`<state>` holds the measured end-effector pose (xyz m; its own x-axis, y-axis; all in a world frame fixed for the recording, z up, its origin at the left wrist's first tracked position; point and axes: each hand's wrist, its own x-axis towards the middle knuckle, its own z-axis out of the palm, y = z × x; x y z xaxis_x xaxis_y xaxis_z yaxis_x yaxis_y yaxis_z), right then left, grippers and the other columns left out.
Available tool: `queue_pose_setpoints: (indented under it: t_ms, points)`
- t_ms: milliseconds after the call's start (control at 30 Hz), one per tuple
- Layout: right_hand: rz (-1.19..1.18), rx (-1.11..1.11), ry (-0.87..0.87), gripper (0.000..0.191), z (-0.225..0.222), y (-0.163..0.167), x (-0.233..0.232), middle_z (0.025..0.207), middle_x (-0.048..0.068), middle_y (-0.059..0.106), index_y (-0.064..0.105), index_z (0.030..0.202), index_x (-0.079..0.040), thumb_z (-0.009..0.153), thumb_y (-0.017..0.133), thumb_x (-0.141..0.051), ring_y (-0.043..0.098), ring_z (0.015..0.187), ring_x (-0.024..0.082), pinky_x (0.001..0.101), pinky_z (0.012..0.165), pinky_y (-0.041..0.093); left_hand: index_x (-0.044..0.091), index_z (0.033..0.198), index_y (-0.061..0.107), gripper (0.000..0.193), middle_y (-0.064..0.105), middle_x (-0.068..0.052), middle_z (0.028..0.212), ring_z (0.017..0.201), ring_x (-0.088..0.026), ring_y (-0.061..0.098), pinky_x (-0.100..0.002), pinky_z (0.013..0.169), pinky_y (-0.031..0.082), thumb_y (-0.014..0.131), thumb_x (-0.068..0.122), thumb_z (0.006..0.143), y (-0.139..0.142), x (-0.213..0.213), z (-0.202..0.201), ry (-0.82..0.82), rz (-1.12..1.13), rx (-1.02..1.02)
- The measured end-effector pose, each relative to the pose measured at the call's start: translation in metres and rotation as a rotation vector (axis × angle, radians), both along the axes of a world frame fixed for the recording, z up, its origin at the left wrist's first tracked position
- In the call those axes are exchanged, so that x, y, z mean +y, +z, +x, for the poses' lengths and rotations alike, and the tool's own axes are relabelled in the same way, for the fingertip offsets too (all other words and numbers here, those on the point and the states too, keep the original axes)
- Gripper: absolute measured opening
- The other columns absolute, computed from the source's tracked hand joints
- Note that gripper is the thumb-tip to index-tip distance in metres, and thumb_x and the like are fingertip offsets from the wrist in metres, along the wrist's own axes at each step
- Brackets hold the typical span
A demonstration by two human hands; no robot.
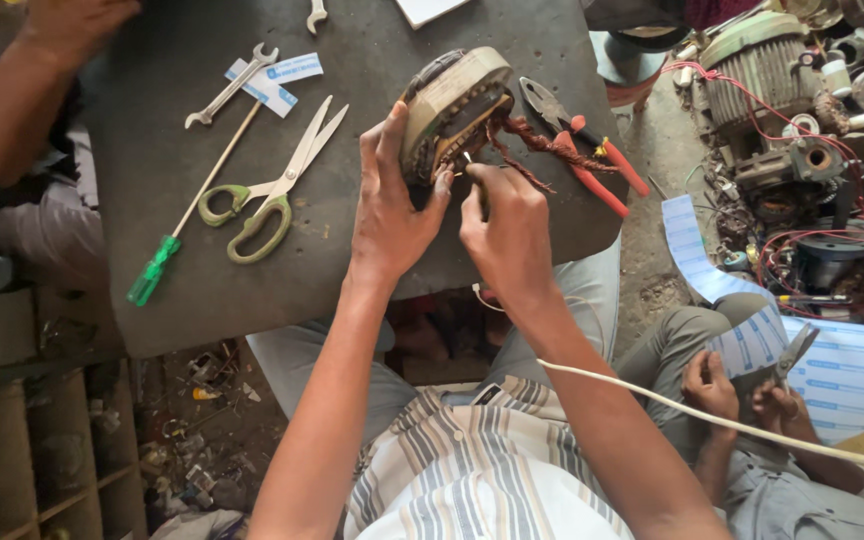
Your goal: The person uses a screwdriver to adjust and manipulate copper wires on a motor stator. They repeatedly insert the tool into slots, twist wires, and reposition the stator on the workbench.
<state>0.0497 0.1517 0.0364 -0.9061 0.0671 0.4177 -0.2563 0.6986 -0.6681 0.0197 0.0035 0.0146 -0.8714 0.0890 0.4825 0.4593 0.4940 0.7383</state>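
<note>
A ring-shaped motor stator [449, 105] with copper windings stands on edge on the dark table [182, 290]. My left hand [389, 205] grips its left rim from below. My right hand [507, 225] pinches a thin tool or wire end at the winding, just below the ring's inner opening. Reddish-brown twisted leads [537, 145] trail from the stator to the right.
Red-handled pliers [587, 160] lie right of the stator. Green-handled scissors [272, 195], a green screwdriver [187, 210] and a wrench [232, 85] lie to the left. Another person's arm [22, 95] rests top left. Another person's hands [752, 395] hold a tool over blue-printed paper at right. Motor parts [802, 110] pile beyond.
</note>
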Motion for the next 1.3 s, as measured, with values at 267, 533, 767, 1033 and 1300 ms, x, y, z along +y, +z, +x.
queue_pose_setpoints:
  t_ms: [267, 533, 767, 1033, 1300]
  points:
    - [0.003, 0.069, 0.109, 0.041, 0.008, -0.011, 0.008, 0.108, 0.024, 0.064, 0.059, 0.128, 0.0, 0.087, 0.061, -0.003, 0.064, 0.098, 0.049, 0.0517, 0.081, 0.05, 0.005, 0.16, 0.029, 0.074, 0.044, -0.022, 0.148, 0.14, -0.04, 0.051, -0.047, 0.119, 0.046, 0.072, 0.016, 0.101, -0.029, 0.004, -0.009, 0.031, -0.032, 0.012]
    - [-0.196, 0.062, 0.02, 0.027, 0.016, -0.047, 0.022, 0.115, 0.016, 0.068, 0.061, 0.125, -0.007, 0.099, 0.064, -0.01, 0.069, 0.104, 0.039, 0.0441, 0.088, 0.058, -0.011, 0.161, -0.005, 0.103, 0.007, -0.037, 0.17, 0.163, -0.048, 0.013, -0.049, 0.138, 0.016, 0.065, 0.04, 0.106, -0.089, -0.023, -0.002, 0.056, -0.322, -0.166]
    - [-0.113, 0.056, 0.092, 0.037, 0.007, -0.049, 0.034, 0.113, 0.019, 0.068, 0.052, 0.132, -0.004, 0.096, 0.061, -0.008, 0.068, 0.102, 0.041, 0.0482, 0.086, 0.057, -0.007, 0.16, -0.01, 0.099, 0.007, -0.03, 0.17, 0.161, -0.041, 0.014, -0.044, 0.138, 0.02, 0.062, 0.035, 0.108, -0.095, -0.032, -0.002, -0.008, -0.377, -0.028]
    - [-0.094, 0.056, 0.088, 0.016, -0.004, -0.043, 0.023, 0.09, 0.021, 0.068, 0.066, 0.116, -0.004, 0.1, 0.062, -0.005, 0.07, 0.081, 0.038, 0.0464, 0.071, 0.052, 0.002, 0.166, 0.012, 0.088, 0.025, -0.028, 0.168, 0.158, -0.047, 0.032, -0.051, 0.132, 0.028, 0.073, 0.028, 0.108, -0.061, -0.003, -0.01, 0.042, -0.171, 0.007]
    - [-0.191, 0.093, -0.001, 0.02, -0.012, -0.036, 0.01, 0.103, 0.019, 0.074, 0.069, 0.115, -0.001, 0.096, 0.069, 0.002, 0.075, 0.09, 0.034, 0.0398, 0.078, 0.057, 0.013, 0.167, 0.017, 0.087, 0.039, -0.017, 0.147, 0.133, -0.037, 0.055, -0.045, 0.111, 0.055, 0.075, 0.012, 0.103, -0.021, -0.003, -0.002, -0.03, -0.037, -0.011]
